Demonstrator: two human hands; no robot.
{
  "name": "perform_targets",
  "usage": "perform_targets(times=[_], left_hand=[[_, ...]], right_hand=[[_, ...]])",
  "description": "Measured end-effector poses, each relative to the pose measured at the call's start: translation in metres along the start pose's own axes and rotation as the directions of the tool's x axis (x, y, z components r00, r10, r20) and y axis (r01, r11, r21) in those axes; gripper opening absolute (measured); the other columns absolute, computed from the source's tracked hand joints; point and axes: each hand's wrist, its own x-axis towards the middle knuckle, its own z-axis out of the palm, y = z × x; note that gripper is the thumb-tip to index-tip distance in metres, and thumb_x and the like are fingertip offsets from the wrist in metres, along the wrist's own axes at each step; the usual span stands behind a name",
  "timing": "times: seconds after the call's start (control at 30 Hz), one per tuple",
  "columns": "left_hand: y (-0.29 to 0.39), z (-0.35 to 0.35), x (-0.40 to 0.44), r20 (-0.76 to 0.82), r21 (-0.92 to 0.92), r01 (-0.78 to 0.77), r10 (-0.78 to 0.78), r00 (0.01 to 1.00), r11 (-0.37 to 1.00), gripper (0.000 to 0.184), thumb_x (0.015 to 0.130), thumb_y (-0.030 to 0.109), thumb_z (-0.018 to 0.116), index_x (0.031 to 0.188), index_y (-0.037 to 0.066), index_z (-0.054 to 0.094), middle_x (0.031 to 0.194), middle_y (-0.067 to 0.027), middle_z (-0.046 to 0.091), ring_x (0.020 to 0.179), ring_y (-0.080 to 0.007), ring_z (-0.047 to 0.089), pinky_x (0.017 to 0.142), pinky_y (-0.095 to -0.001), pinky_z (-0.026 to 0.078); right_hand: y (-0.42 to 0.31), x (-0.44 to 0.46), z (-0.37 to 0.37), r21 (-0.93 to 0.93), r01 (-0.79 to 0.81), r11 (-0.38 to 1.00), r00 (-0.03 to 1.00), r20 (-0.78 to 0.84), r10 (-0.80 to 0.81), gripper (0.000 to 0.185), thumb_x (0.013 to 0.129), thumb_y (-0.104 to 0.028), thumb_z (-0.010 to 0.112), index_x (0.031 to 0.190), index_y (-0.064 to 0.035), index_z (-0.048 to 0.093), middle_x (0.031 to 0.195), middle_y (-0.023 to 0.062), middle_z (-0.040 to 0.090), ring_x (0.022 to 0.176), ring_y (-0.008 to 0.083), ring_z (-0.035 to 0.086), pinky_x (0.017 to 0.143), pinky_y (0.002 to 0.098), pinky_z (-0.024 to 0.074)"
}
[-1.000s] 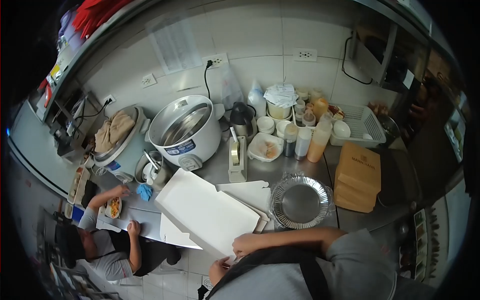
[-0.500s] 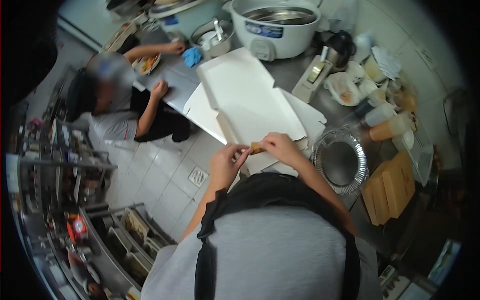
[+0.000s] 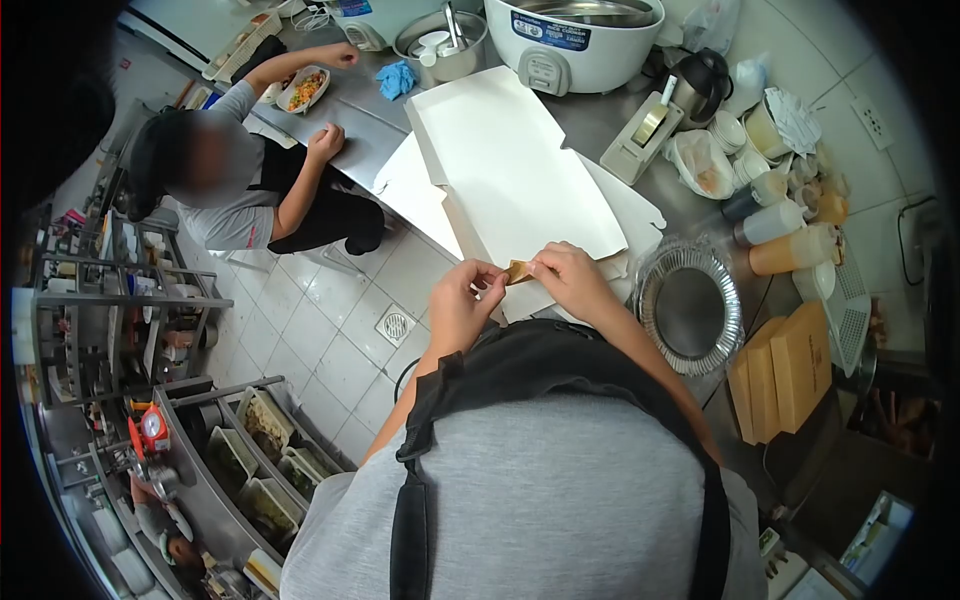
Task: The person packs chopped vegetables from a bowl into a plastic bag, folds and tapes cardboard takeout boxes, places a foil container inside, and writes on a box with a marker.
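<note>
A small brownish-yellow strip [image 3: 517, 271], which looks like a piece of packing tape, is stretched between my two hands. My left hand [image 3: 466, 300] pinches one end between thumb and fingers. On the other end, my right hand [image 3: 572, 279] has its fingers closed. Just beyond both hands lies a long white cardboard box [image 3: 510, 160], its tray side facing up and its side walls partly folded. Another flat white cardboard sheet [image 3: 610, 200] sits under it. A tape dispenser [image 3: 643, 135] with a yellowish roll stands on the counter at the upper right.
Foil trays [image 3: 690, 305] are to the right, near brown boxes [image 3: 785, 375] and sauce bottles [image 3: 795, 250]. A white rice cooker [image 3: 575, 50] stands at the back beside a metal pot [image 3: 440, 50]. To the left, a seated co-worker [image 3: 235, 185] is by a food bowl [image 3: 303, 90].
The view has shifted slightly and become sharper. My hands still hold the strip near the box's front edge. The co-worker's arms have barely moved.
</note>
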Motion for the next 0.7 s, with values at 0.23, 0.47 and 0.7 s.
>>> perform_targets(times=[0.23,0.47,0.7], left_hand=[[0.000,-0.008,0.008,0.145,0.186,-0.212,0.186,0.972,0.959,0.011,0.073,0.012,0.073,0.077,0.005,0.066,0.074,-0.0049,0.066,0.061,-0.0168,0.060,0.056,-0.0284,0.046],[0.013,-0.002,0.009,0.136,0.249,-0.208,0.179,0.974,0.946,0.009,0.071,0.014,0.072,0.074,0.007,0.066,0.074,-0.0029,0.066,0.060,-0.0172,0.060,0.055,-0.0284,0.046],[0.013,0.006,0.015,0.259,0.283,-0.315,0.244,0.934,0.906,0.007,0.070,0.014,0.071,0.074,0.009,0.067,0.072,-0.0015,0.067,0.063,-0.0156,0.064,0.056,-0.0291,0.048]], right_hand=[[-0.002,-0.005,0.000,-0.010,0.055,0.998,0.998,0.024,-0.055,0.019,0.086,-0.018,0.058,0.080,-0.0019,0.065,0.076,0.0119,0.061,0.077,0.0299,0.058,0.070,0.0398,0.0464],[0.008,-0.010,-0.035,-0.120,0.154,0.981,0.980,0.148,-0.136,0.010,0.080,-0.016,0.066,0.082,-0.0059,0.066,0.079,0.0073,0.063,0.082,0.0270,0.058,0.078,0.0389,0.0453],[0.004,-0.007,-0.032,-0.145,0.234,0.961,0.969,0.115,-0.219,0.010,0.079,-0.017,0.067,0.083,-0.0071,0.066,0.080,0.0050,0.063,0.083,0.0245,0.058,0.082,0.0381,0.0433]])
